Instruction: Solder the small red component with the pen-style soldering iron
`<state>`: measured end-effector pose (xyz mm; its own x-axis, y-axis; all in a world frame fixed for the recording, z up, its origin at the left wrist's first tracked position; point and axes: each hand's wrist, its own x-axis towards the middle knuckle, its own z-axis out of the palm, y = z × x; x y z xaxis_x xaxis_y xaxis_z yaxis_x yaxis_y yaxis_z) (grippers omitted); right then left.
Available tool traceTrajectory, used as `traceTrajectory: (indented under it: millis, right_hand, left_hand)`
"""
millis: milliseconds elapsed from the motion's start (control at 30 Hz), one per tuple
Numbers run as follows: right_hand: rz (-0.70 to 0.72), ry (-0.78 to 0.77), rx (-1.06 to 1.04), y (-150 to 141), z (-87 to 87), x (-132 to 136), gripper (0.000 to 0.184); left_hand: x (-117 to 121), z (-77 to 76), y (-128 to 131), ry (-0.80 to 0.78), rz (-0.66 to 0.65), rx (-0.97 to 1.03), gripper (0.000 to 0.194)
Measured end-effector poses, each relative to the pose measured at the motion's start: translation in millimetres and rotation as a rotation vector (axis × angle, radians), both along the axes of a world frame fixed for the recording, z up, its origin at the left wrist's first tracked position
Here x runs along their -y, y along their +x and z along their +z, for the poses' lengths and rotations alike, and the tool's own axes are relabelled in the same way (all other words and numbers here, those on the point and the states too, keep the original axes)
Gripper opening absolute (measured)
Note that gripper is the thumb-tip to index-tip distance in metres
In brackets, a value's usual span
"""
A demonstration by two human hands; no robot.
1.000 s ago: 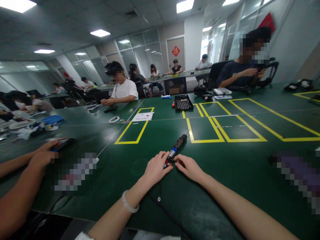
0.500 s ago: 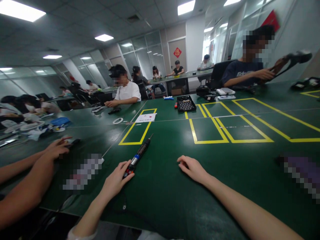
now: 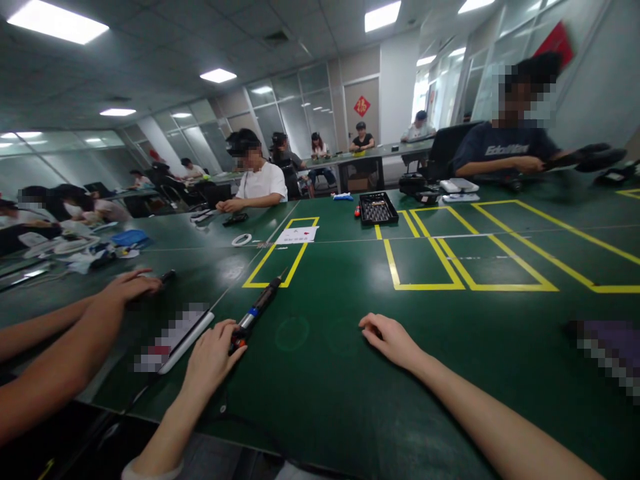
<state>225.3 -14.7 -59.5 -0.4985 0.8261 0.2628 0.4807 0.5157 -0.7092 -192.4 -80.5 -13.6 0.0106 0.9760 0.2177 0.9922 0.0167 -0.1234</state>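
My left hand [image 3: 213, 353] lies over the rear end of an electric screwdriver [image 3: 261, 305], a slim dark tool with blue and silver bands. Its thin tip points away from me, towards a yellow-taped rectangle [image 3: 251, 275]. The fingers are closed around the back of the tool, hiding part of it. My right hand [image 3: 390, 339] rests on the green table [image 3: 320, 400], fingers loosely curled in, with nothing visible in them. A small metal ring [image 3: 223, 408] and a dark cord lie near my left wrist.
Left of me, a co-worker's hands [image 3: 133, 287] lie beside a blurred-out flat item [image 3: 175, 340]. Further off are a white ring [image 3: 241, 240], a paper sheet [image 3: 298, 235] and a black tray [image 3: 379, 223] of small parts. Several people sit around the tables.
My left hand has moved left, sliding the electric screwdriver with it. My right hand stays almost in place. The person at the far right has lowered a dark object.
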Motion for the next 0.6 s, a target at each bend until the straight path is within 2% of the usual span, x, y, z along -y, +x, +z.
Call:
traceTrajectory:
  millis: [100,233,300,367,433,500,600]
  right_hand:
    - [0.002,0.008,0.009,0.4,-0.6,0.0,0.011]
    - [0.002,0.017,0.012,1.2,-1.8,-0.7,0.01]
    - [0.0,0.016,0.018,1.2,-2.3,-1.5,0.009]
    - [0.001,0.014,0.032,0.9,-2.3,-2.1,0.015]
    - [0.002,0.007,0.044,0.4,-1.7,-2.3,0.02]
    - [0.009,-0.003,0.032,0.2,-0.9,-1.9,0.019]
    - [0.007,-0.056,-0.054,0.7,-0.6,-1.5,0.008]
  left_hand:
    - [7.1,0.5,10.4,0.045,0.017,-0.071,0.029]
    - [8.8,11.5,23.0,0.146,0.013,-0.039,0.031]
    - [3.8,20.0,38.1,0.163,0.017,0.07,0.031]
    - [-5.1,27.5,63.2,0.115,0.007,0.272,0.032]
    - [-17.3,32.1,96.6,0.021,-0.076,0.522,0.032]
    - [-32.1,32.5,133.3,-0.075,-0.247,0.734,0.031]
    - [-55.6,25.9,181.7,-0.216,-0.436,0.92,0.032]
